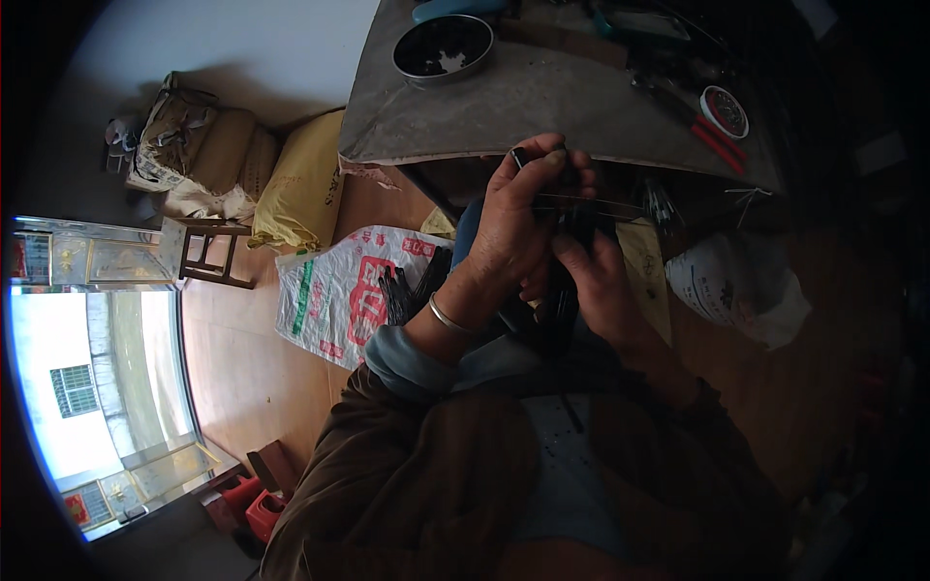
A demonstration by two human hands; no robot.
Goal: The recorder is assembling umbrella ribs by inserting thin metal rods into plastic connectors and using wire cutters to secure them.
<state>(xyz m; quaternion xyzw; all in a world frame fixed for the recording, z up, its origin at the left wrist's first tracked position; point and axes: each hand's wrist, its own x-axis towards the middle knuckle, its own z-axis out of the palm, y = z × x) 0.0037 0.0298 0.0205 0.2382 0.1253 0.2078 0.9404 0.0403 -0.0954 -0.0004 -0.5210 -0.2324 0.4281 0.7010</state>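
My left hand (pixel 509 218), with a bangle at the wrist, is raised just off the table's near edge. Its fingers are closed round a small dark piece (pixel 573 176) whose kind is too dim to make out. Below and to the right, close against it, my right hand (pixel 603 276) is closed on a black bundle (pixel 557 310) that hangs over my lap. Whether it is cords or strips cannot be told. Thin light strands, perhaps wires (pixel 615 205), stretch rightward from between the hands.
The grey table (pixel 465 121) holds a dark bowl (pixel 443 48), red-handled pliers (pixel 717 145) and a round tin (pixel 725 111). Black strands (pixel 412 290) lie on a printed plastic sack (pixel 325 300) on the floor at left. Stuffed sacks (pixel 305 184), a wooden stool (pixel 215 257) and a white bag (pixel 741 290) stand around.
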